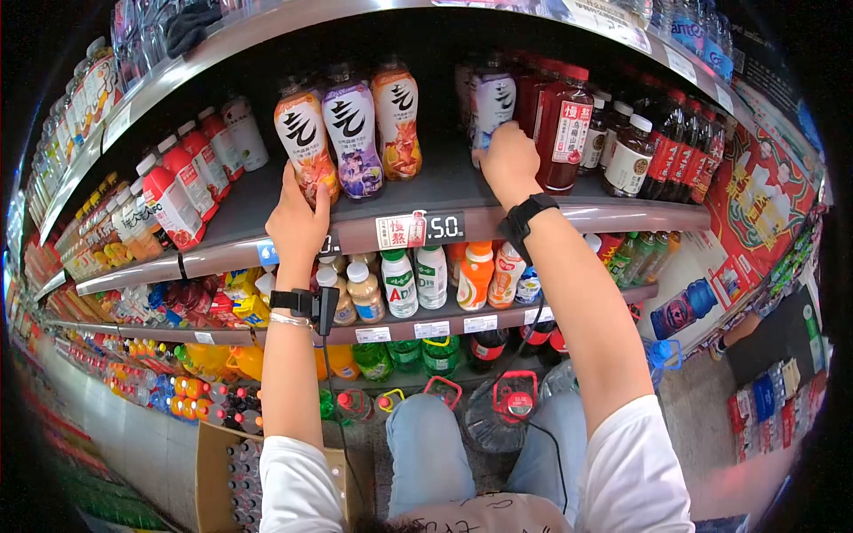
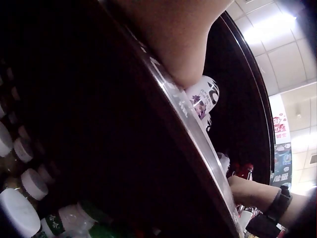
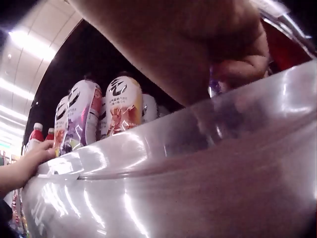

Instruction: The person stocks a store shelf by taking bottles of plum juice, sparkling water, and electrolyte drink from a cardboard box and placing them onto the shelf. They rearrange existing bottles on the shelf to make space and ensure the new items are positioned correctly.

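Observation:
On the upper shelf, my left hand point(image 1: 299, 218) holds the base of an orange-and-white drink bottle point(image 1: 302, 124), thumb on one side and fingers on the other. A purple-and-white bottle point(image 1: 353, 138) stands right beside it, followed by another orange-and-white bottle point(image 1: 397, 115). My right hand point(image 1: 508, 164) grips the lower part of a second purple-labelled bottle point(image 1: 494, 96), farther right, next to the dark red bottles. In the right wrist view the curled fingers point(image 3: 242, 67) hide most of this bottle. The left wrist view shows little of the left fingers.
A dark red bottle point(image 1: 563, 133) with a red cap stands close right of my right hand. Red-capped white bottles point(image 1: 169, 200) line the shelf's left. The shelf's front edge point(image 1: 355, 233) carries a price tag point(image 1: 444, 227). Milk drinks point(image 1: 400, 284) fill the shelf below; large jugs point(image 1: 498, 417) stand by the knees.

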The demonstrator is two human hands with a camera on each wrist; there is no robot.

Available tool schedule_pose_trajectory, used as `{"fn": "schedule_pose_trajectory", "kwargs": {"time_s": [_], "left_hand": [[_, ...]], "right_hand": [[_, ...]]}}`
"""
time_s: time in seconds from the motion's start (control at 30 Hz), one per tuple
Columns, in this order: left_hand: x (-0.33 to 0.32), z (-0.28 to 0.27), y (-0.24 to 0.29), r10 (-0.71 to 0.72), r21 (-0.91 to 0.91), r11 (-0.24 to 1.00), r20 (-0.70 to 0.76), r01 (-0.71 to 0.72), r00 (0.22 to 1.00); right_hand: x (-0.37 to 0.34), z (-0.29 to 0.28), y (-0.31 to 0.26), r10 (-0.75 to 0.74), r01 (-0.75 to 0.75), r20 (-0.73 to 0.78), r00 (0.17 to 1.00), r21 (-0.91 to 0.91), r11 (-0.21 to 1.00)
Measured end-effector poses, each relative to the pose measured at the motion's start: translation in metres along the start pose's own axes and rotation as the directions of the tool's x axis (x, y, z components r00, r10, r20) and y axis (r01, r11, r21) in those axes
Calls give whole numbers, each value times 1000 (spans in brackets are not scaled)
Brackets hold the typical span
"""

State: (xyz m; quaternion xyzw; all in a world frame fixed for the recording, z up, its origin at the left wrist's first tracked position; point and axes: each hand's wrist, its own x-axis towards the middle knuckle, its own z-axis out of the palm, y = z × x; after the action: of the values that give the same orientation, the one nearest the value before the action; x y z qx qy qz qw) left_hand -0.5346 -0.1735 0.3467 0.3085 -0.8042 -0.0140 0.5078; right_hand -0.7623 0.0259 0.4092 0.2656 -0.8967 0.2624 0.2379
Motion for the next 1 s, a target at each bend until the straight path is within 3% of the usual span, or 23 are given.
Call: {"fn": "schedule_pose_trajectory", "kwargs": {"time_s": [0.03,0.23,0.33,0.47,0.5,0.6,0.7,0.9,1.0], "left_hand": [[0,-1,0,3,1,1000,0,-3,1000],[0,0,-1,21,-23,1000,-10,-21,1000],[0,-1,-1,13,-31,999,-1,-13,1000],[0,1,-2,16,-61,998,-16,-17,1000],[-1,3,-4,23,-73,997,-37,-25,999],[0,4,-3,16,-75,997,-41,-19,999],[-1,-2,2,-15,-58,998,1,15,1000],[0,1,-1,8,-53,999,-22,-9,1000],[0,2,-2,7,-66,998,-30,-9,1000]], "right_hand": [[2,-1,2,-42,46,70,997,-55,997],[0,12,-6,10,-1,48,999,-201,980],[-1,13,-10,-31,33,10,999,-245,969],[-8,-11,-32,-6,14,145,989,-54,998],[5,-5,-35,-31,12,240,970,79,997],[15,14,-56,-254,235,-11,967,417,878],[27,33,-77,-219,174,22,975,538,825],[36,62,-85,-219,138,72,973,578,804],[34,61,-83,-218,159,59,974,507,847]]}}
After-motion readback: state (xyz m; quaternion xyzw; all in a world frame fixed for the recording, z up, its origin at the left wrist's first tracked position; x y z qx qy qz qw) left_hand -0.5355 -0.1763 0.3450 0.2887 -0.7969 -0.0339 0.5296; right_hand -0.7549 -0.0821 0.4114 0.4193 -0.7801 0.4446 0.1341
